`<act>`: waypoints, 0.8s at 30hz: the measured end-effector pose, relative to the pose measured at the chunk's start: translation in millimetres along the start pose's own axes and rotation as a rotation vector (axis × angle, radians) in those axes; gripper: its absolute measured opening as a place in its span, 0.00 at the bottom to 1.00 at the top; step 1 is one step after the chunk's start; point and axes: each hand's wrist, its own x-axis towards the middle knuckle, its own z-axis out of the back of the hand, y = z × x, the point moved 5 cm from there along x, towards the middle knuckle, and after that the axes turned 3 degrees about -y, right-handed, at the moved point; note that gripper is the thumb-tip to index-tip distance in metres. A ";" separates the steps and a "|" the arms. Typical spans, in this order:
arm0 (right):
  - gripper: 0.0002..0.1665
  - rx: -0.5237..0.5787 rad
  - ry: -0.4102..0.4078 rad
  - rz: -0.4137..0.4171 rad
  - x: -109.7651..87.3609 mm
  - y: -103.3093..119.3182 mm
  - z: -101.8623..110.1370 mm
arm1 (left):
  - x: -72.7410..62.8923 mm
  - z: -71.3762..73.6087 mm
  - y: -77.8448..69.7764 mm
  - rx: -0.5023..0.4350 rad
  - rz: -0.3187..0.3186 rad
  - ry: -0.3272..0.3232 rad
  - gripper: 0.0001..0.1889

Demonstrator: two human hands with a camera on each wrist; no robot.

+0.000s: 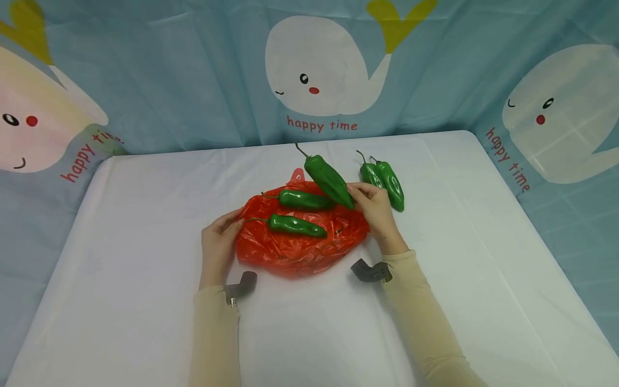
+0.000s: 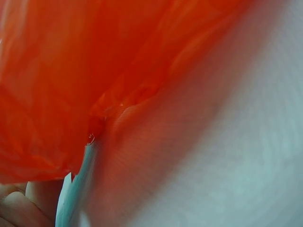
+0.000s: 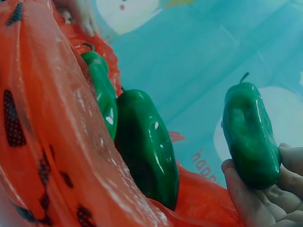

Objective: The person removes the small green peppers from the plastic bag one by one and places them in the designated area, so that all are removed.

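My right hand (image 1: 374,212) pinches a long green pepper (image 1: 329,180) by its tip, stem pointing up and left, above the right part of a red plastic bag (image 1: 285,258). The right wrist view shows this pepper (image 3: 251,137) between thumb and fingers, apart from the bag. Two more green peppers, an upper one (image 1: 304,200) and a lower one (image 1: 296,226), lie on the bag's opened-out film. At the bag's left edge, my left hand (image 1: 220,242) holds the film between thumb and fingers. Red film (image 2: 118,56) hides most of that hand in the left wrist view.
Two other green peppers (image 1: 391,183) lie side by side on the white table (image 1: 145,226), right of the bag and just beyond my right hand. A blue curtain (image 1: 193,80) with whale prints hangs behind the table. Dark camera mounts (image 1: 369,270) stick out from both wrists.
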 end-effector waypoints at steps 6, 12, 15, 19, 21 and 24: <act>0.19 0.018 -0.017 0.003 2.6 -0.4 6.3 | 1.0 -0.1 0.5 -0.011 0.000 -0.005 0.18; 0.19 -0.005 -0.049 -0.014 4.0 1.0 13.0 | 1.2 0.4 0.8 -0.021 -0.003 -0.009 0.18; 0.20 -0.014 -0.068 -0.026 4.7 0.6 17.3 | 0.8 0.3 0.8 -0.015 0.000 -0.007 0.18; 0.20 0.010 -0.086 -0.010 5.9 1.1 22.4 | 0.3 0.0 0.4 -0.008 0.000 -0.003 0.18; 0.20 0.031 -0.091 0.007 7.0 1.5 25.4 | 0.3 0.1 0.4 -0.006 0.002 -0.002 0.18; 0.19 0.052 -0.115 0.006 7.9 1.3 30.9 | 0.3 0.1 0.4 -0.007 0.001 0.000 0.18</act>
